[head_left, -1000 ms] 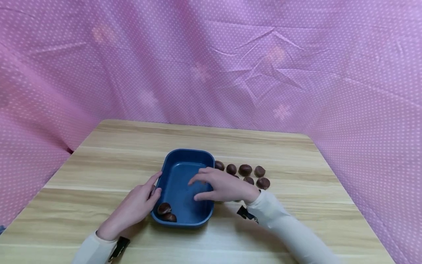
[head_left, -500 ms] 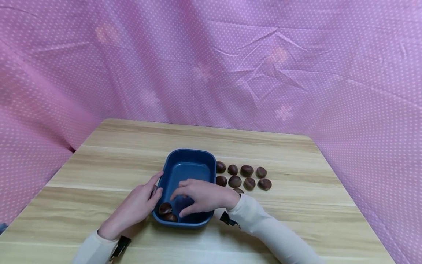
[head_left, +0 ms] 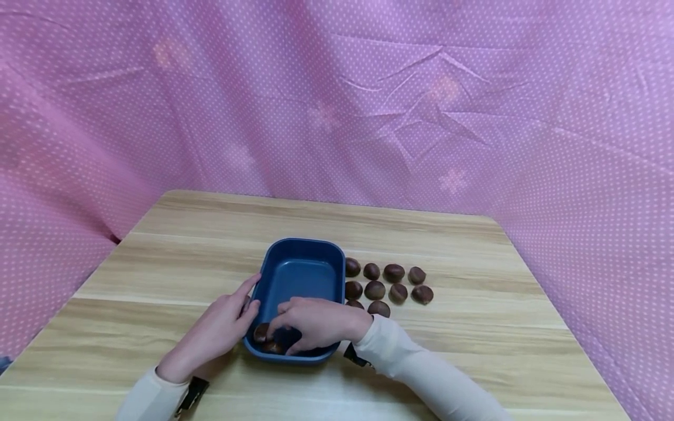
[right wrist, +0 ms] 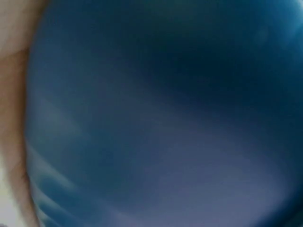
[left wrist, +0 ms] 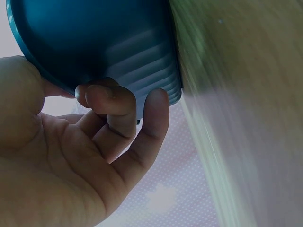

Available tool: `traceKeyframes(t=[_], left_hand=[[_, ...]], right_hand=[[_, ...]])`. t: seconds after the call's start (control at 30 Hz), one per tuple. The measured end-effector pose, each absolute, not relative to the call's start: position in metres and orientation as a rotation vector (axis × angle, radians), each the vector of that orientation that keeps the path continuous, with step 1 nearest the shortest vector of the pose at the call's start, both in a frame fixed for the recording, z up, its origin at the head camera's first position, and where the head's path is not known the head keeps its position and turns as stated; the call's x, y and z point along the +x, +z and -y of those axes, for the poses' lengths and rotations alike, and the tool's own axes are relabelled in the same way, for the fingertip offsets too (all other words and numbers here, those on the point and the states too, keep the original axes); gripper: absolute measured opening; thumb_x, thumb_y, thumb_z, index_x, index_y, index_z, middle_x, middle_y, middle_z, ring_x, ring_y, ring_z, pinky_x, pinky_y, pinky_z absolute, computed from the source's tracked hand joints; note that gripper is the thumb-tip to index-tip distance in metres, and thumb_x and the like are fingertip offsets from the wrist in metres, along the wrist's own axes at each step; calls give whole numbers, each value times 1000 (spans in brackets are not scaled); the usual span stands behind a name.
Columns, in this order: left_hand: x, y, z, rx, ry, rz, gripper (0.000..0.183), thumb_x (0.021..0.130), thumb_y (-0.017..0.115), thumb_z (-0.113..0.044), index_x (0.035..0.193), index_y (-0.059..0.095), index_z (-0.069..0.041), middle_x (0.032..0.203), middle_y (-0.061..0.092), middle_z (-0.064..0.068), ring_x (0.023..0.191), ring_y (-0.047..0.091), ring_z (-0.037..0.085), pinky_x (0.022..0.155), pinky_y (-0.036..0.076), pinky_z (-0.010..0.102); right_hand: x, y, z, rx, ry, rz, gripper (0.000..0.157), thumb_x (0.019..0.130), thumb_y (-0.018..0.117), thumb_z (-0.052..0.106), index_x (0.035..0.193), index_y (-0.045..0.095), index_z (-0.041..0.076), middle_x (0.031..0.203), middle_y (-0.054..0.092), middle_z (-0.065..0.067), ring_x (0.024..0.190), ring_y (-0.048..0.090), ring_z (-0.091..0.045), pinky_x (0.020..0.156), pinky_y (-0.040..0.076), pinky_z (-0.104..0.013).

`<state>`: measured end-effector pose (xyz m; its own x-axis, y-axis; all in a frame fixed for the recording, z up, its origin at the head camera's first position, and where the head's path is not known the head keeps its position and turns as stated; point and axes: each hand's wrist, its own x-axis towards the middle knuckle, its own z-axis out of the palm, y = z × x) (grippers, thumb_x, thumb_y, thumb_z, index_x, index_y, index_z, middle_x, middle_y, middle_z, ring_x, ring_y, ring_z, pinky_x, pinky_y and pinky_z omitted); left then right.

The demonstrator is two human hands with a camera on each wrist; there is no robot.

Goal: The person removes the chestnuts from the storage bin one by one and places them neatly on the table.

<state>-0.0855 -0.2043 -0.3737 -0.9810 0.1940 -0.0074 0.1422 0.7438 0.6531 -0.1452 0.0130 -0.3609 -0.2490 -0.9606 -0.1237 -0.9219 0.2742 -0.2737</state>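
Observation:
A deep blue rectangular box (head_left: 302,280) stands on the wooden table. My left hand (head_left: 218,324) grips its left wall, thumb at the rim; in the left wrist view bent fingers (left wrist: 158,113) lie against the ribbed outside. Inside, at the near left corner, are two brown chestnuts, one (head_left: 260,332) behind the other (head_left: 272,348). My right hand (head_left: 321,321) reaches in over the right wall, its bent fingers at these chestnuts and the thumb apart from the fingers. No firm hold shows. The right wrist view is filled by blurred blue wall.
Several more chestnuts (head_left: 375,290) lie in rows on the table (head_left: 463,351) just right of the box; the right forearm passes in front of them. A pink dotted cloth (head_left: 337,117) hangs behind and at both sides.
My right hand has moved left and toward the near end inside the box, down to the two chestnuts. The left hand keeps its hold on the wall.

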Motion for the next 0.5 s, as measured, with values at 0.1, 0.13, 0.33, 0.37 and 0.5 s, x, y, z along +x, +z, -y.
traceKeyframes(t=[0.1, 0.13, 0.33, 0.37, 0.5], left_hand=[[-86, -374, 204, 281, 1057, -2871, 56, 106, 51, -15, 157, 34, -2, 64, 48, -6, 49, 42, 9, 47, 36, 25], [-86, -373, 204, 283, 1054, -2874, 56, 106, 51, -15, 157, 34, -2, 64, 48, -6, 49, 42, 8, 47, 36, 25], [-86, -371, 205, 288, 1049, -2873, 55, 106, 51, -15, 157, 34, -1, 64, 48, -5, 49, 42, 8, 47, 35, 25], [-86, -371, 205, 286, 1050, -2871, 55, 106, 51, -15, 157, 34, -1, 64, 48, -5, 49, 42, 9, 47, 36, 25], [-87, -371, 206, 284, 1052, -2868, 55, 106, 50, -16, 157, 34, -2, 64, 48, -5, 49, 42, 9, 47, 36, 26]], right_hand=[[-144, -363, -11, -1723, -175, -2302, 46, 87, 83, 31, 131, 68, 28, 118, 63, 9, 106, 56, -5, 95, 44, -21], [-143, -365, -10, -1719, -163, -2309, 47, 87, 83, 31, 131, 67, 29, 119, 63, 8, 108, 56, -6, 96, 44, -21], [-139, -372, -6, -1748, -75, -2345, 49, 89, 82, 30, 135, 66, 29, 126, 63, 7, 112, 58, -9, 100, 45, -23], [-139, -373, -6, -1755, -67, -2348, 49, 89, 81, 31, 136, 65, 28, 126, 63, 7, 112, 58, -8, 99, 45, -23], [-139, -373, -6, -1768, -78, -2348, 49, 89, 81, 30, 136, 65, 28, 129, 63, 8, 113, 58, -8, 101, 44, -23]])
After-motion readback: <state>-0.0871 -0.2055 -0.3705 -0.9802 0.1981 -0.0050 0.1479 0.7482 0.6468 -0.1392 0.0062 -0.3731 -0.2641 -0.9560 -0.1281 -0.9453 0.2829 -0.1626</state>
